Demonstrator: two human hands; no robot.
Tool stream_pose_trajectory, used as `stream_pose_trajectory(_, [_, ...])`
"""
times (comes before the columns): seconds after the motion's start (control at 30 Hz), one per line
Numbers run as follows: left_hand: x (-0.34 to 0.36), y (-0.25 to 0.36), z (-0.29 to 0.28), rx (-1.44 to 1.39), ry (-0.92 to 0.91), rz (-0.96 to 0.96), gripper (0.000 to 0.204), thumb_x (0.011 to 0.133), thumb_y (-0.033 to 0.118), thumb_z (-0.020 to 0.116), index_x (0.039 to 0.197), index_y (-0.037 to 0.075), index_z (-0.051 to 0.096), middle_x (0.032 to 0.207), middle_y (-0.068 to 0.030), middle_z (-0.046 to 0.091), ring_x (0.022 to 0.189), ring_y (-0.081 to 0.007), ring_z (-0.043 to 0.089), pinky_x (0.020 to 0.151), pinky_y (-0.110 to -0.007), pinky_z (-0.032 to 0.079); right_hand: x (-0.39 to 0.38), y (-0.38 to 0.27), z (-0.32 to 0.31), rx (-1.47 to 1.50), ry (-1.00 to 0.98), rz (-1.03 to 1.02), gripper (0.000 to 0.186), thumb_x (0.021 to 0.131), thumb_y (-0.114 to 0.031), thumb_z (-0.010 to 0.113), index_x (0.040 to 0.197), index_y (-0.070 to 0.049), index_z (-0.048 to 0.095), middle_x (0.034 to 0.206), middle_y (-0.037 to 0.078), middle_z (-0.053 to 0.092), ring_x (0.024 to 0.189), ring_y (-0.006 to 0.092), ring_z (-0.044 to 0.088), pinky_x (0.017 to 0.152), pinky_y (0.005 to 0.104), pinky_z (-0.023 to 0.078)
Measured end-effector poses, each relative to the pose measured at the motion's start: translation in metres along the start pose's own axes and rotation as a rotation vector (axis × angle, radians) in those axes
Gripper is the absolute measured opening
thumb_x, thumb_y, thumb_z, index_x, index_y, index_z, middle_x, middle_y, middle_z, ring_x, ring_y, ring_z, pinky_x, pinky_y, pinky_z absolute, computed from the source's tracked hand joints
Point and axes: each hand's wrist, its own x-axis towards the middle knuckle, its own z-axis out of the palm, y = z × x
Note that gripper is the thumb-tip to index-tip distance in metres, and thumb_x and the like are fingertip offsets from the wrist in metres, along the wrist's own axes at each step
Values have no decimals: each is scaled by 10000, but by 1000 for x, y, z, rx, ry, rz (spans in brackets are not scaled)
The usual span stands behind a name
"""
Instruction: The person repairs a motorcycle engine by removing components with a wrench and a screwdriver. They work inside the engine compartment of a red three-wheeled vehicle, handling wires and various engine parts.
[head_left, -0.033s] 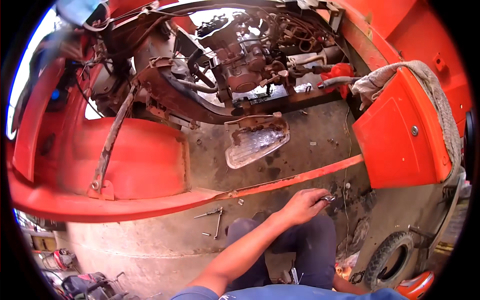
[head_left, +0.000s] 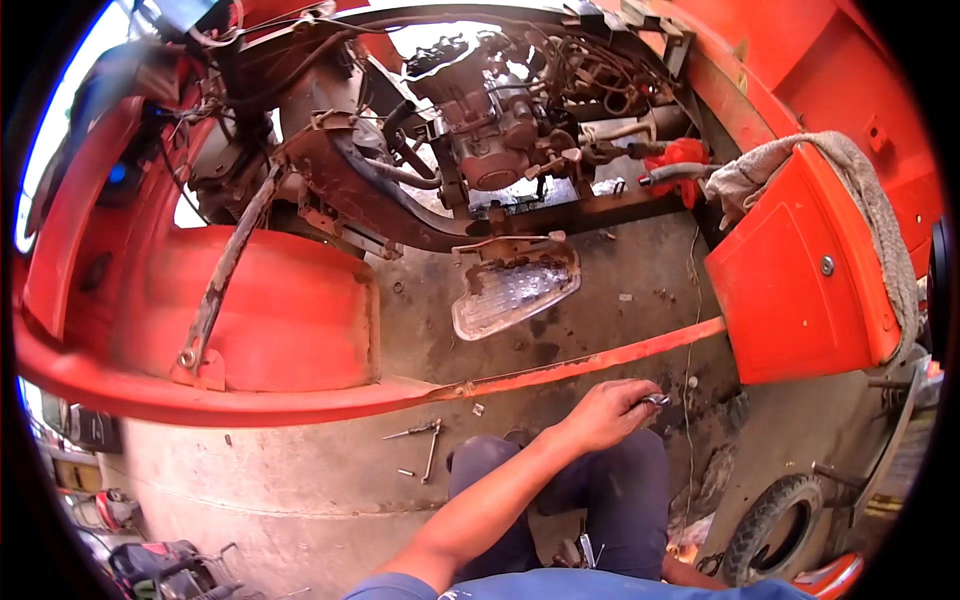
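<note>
My left hand (head_left: 608, 414) reaches across from the lower left, over my knees. Its fingers are closed on a small shiny metal piece (head_left: 655, 399), whose end pokes out past the fingertips; its exact kind is hidden in the grip. Just beyond the hand runs a narrow red frame rail (head_left: 600, 356) with worn paint. Of my right arm (head_left: 688, 572) only a bit of skin shows at the lower edge, and the right hand is not in view. A ribbed metal foot pedal plate (head_left: 520, 290) lies past the rail, below the dirty engine (head_left: 490, 140).
A red fender (head_left: 270, 310) with a rusty brace (head_left: 230, 270) stands left. At right is a red panel box (head_left: 800, 280) with a grey cloth (head_left: 870, 190) draped over it. Thin tools (head_left: 430, 452) lie on the floor; a tyre (head_left: 775, 525) rests lower right.
The whole view has shifted slightly. My left hand keeps its place and its grip on the metal piece.
</note>
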Motion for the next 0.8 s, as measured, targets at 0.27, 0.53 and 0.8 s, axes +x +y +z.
stream_pose_trajectory(0.27, [-76,3,-22,-110,290,-163,176,1016,150,638,1096,6,701,884,33,675,856,-66,585,775,-259,500,47,12,-70,1064,666,270,454,972,-387,628,1207,-4,692,1124,271,715,1116,362,693,942,434,532])
stream_pose_trajectory(0.53, [-119,96,-57,-44,502,55,249,1055,225,607,1025,5,719,719,62,540,672,-39,472,600,-223,385,-131,-60,-307,1039,1145,-312,287,1002,-211,639,1234,-47,684,962,65,733,833,111,667,762,290,544])
stream_pose_trajectory(0.8, [-99,120,-28,32,403,131,286,1065,257,589,986,11,711,681,58,511,642,-43,460,593,-233,380,-303,-105,-415,639,1623,-390,151,965,-126,671,1057,-14,711,834,39,703,757,106,671,694,284,531])
